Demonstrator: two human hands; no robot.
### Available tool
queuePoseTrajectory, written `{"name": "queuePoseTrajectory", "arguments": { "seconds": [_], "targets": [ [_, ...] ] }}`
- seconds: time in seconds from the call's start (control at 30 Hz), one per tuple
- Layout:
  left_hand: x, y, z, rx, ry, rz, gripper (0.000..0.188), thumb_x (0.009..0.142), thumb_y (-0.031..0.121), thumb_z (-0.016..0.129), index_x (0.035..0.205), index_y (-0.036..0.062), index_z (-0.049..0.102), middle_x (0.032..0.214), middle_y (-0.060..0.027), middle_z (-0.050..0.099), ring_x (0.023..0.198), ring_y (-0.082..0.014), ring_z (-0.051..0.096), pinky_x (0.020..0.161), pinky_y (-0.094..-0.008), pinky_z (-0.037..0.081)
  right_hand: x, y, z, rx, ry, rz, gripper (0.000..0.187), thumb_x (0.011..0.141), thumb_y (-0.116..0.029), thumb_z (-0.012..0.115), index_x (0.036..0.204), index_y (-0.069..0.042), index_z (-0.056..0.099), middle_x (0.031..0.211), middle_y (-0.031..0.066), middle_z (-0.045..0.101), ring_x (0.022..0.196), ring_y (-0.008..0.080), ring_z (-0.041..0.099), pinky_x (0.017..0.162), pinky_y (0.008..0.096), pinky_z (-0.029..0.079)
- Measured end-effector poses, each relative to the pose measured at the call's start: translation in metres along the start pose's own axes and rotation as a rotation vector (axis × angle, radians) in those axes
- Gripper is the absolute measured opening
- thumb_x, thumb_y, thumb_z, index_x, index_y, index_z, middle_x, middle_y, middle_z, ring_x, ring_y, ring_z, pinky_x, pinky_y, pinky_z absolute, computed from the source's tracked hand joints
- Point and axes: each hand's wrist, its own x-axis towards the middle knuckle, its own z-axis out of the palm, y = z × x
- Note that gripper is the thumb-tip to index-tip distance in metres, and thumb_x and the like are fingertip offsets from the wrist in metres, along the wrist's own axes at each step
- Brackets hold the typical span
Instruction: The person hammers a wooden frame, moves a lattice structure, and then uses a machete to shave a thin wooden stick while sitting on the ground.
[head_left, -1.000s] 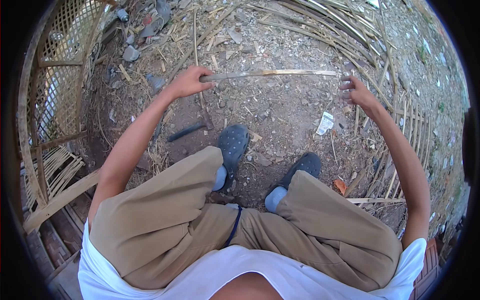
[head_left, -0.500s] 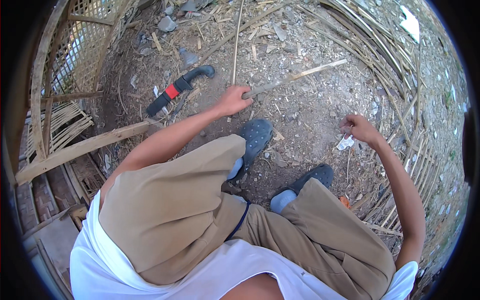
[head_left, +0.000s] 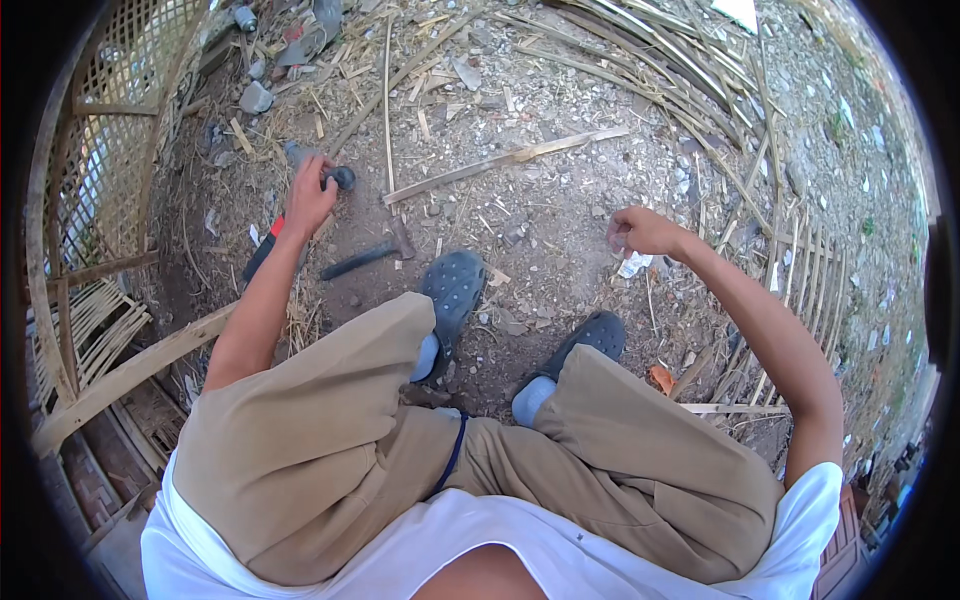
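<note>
One hand leads in the head view: the left hand [head_left: 311,200], bent over the dark handle [head_left: 342,178] of a tool whose red-banded sheath [head_left: 259,262] lies half hidden by the forearm, and whether the fingers close on it I cannot tell. Just below, a hammer [head_left: 366,257] lies on littered ground [head_left: 560,215]; farther up, a wooden strip [head_left: 505,165] slants. Over right, the right hand [head_left: 648,232] hangs half-curled by a white scrap [head_left: 634,266], print illegible, its grip too blurred to call.
</note>
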Motion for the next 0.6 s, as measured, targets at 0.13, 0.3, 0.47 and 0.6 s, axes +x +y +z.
{"name": "queuePoseTrajectory", "arguments": {
  "seconds": [0.13, 0.3, 0.47, 0.6],
  "targets": [
    [-0.018, -0.117, -0.024, 0.337, 0.072, -0.111, 0.064, 0.077, 0.008, 0.073, 0.139, 0.0059, 0.056, 0.134, -0.0201, 0.059, 0.128, -0.0418, 0.061, 0.106, -0.0483, 0.053, 0.013, -0.001, 0.011, -0.079, -0.047, -0.044, 0.021, 0.090, -0.004, 0.062, 0.106, 0.004, 0.073, 0.089, 0.0140, 0.077, 0.077, 0.0226, 0.077, 0.073, 0.0381, 0.059],
    [-0.036, -0.108, -0.007, 0.296, -0.233, -0.305, 0.083, 0.071, 0.007, 0.077, 0.149, 0.0042, 0.048, 0.145, -0.0243, 0.053, 0.136, -0.0465, 0.055, 0.113, -0.0514, 0.049, 0.001, 0.014, 0.009, -0.109, -0.067, -0.006, 0.022, 0.087, -0.002, 0.060, 0.104, 0.004, 0.073, 0.085, 0.0131, 0.077, 0.074, 0.0228, 0.077, 0.072, 0.0383, 0.059],
    [-0.057, -0.111, 0.004, 0.436, 0.018, -0.422, 0.088, 0.070, 0.012, 0.082, 0.151, 0.0051, 0.049, 0.148, -0.0220, 0.055, 0.132, -0.0459, 0.059, 0.110, -0.0530, 0.050, 0.000, -0.006, 0.016, -0.100, -0.098, 0.034, 0.019, 0.091, 0.002, 0.059, 0.107, 0.005, 0.070, 0.095, 0.0141, 0.074, 0.078, 0.0221, 0.074, 0.071, 0.0369, 0.060],
    [-0.055, -0.087, -0.006, 0.421, 0.003, -0.197, 0.075, 0.070, 0.015, 0.086, 0.138, 0.0026, 0.058, 0.142, -0.0211, 0.057, 0.128, -0.0458, 0.060, 0.105, -0.0538, 0.052, -0.012, 0.001, 0.026, -0.069, -0.076, -0.001, 0.024, 0.089, 0.007, 0.053, 0.106, 0.005, 0.070, 0.091, 0.0130, 0.074, 0.076, 0.0232, 0.074, 0.070, 0.0382, 0.060]
  ]
}}
